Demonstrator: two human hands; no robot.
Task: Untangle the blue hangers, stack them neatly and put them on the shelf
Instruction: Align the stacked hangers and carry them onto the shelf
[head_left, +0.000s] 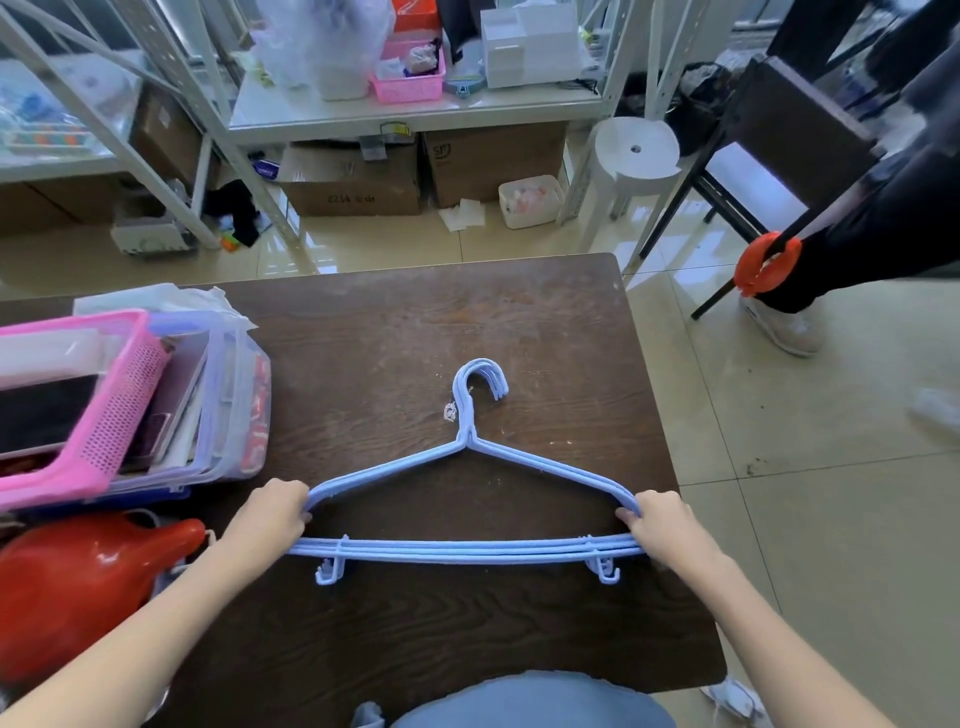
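Several light blue hangers (467, 551) lie stacked flat on the dark wooden table (415, 322), their hooks (480, 379) lined up and pointing away from me. My left hand (270, 519) grips the stack's left shoulder end. My right hand (662, 525) grips the right shoulder end. Small clips hang from the bottom bars near both hands. The white metal shelf (415, 111) stands beyond the table's far edge, across a strip of tiled floor.
A pink basket (124, 395) sits in a clear plastic bin (234, 395) on the table's left, with a red plastic jug (88, 582) in front. Another person's leg (857, 234), a white stool (636, 150) and a dark chair (779, 130) stand at the right. Cardboard boxes (353, 182) sit under the shelf.
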